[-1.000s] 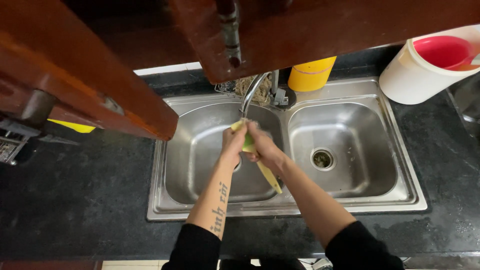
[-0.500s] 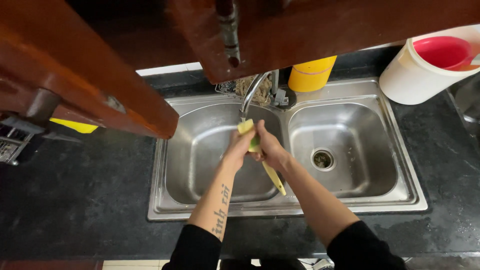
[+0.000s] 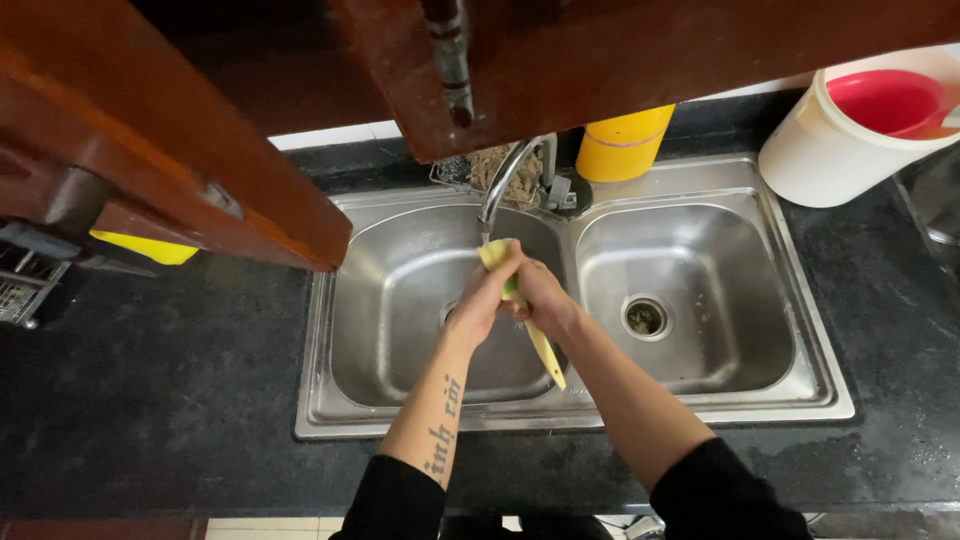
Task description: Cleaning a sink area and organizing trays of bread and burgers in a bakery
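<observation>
Over L basin of steel double sink [image 3: 800,330], under faucet [image 3: 500,185], both hands meet. L hand [image 3: 480,300] fingers wrapped round yellow-green sponge [image 3: 497,258]; R hand [image 3: 540,295] fingers shut on yellow utensil [image 3: 545,355], pointing down toward the person. White bucket [image 3: 820,150] on black tabletop [image 3: 150,400], far R.

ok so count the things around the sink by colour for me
yellow: 3, the long tool in the hands, a cup behind the sink, a thing at left
white: 1, a bucket
red: 1, a scoop in the bucket
total: 5
</observation>
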